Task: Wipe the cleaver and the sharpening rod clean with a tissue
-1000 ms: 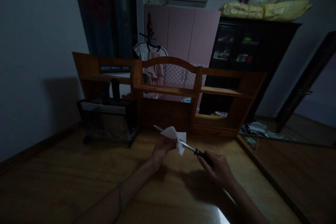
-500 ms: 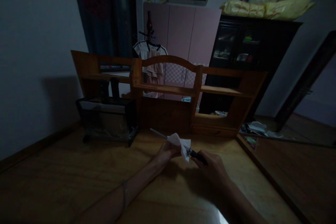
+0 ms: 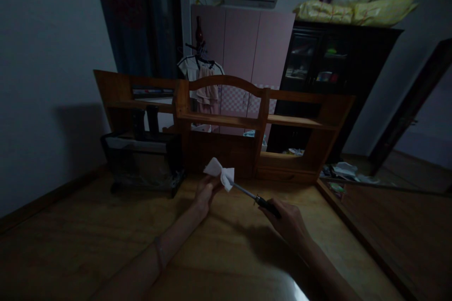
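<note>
1. Standing on the wooden table [image 3: 88, 230] at the left is a dark box [image 3: 141, 164], with two black uprights [image 3: 153, 120] rising above its top.
2. Right of that box, the person's left hand [image 3: 205, 190] pinches white paper [image 3: 214, 168] around a metal rod [image 3: 243, 190]; how each finger sits is partly hidden.
3. The paper flares above the fingers, and the rod's far end cannot be made out.
4. Out of the paper the rod slants down to the right, over the table and before a wooden shelf unit [image 3: 222, 121], into a black handle [image 3: 267, 207].
5. Around that handle, the right hand [image 3: 288, 221] has its fingers curled, seemingly close together in dim light.
6. Farther right and behind, yellow bundles [image 3: 353, 12] lie on a dark cabinet [image 3: 360, 70].
</note>
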Available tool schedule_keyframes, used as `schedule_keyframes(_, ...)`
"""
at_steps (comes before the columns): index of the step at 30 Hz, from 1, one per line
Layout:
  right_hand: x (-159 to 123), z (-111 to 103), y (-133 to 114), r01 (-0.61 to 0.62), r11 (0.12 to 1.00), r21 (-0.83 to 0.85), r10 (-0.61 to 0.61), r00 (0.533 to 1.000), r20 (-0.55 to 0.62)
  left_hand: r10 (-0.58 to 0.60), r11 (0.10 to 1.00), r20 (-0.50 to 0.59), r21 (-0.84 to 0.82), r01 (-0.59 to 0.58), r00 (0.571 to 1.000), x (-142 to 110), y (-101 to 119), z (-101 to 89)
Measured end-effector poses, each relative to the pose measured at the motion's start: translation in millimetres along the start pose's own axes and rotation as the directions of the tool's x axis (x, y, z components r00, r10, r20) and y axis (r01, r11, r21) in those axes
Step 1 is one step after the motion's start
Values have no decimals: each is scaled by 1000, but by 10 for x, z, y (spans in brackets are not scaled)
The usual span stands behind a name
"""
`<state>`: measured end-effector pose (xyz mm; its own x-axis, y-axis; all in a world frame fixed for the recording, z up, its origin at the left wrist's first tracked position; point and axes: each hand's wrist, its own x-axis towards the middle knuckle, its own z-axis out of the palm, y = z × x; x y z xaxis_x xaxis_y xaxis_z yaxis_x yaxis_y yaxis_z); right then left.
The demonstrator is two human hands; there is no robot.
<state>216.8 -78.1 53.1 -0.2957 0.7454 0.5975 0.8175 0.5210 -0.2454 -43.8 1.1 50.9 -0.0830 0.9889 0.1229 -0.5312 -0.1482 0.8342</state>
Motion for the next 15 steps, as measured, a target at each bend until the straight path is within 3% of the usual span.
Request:
schedule_keyframes(5, -29, 22, -7, -14, 1000, 9, 14, 1000, 4, -6, 1000, -63, -31, 4, 998, 35, 5, -33)
schedule_keyframes(9, -61, 58, 6, -50, 997, 53, 50, 999, 10, -40, 998, 98, 51, 35, 994, -85, -31, 44)
schedule_keyframes(12, -62, 62, -29, -59, 993, 106, 56, 998, 29, -109, 988, 238, 130, 79, 965, -186, -106, 129)
schedule_keyframes(15, -53, 47, -89, -61, 990, 131, 55, 997, 54, -169, 970, 282, 217, 109, 944, -241, -199, 182)
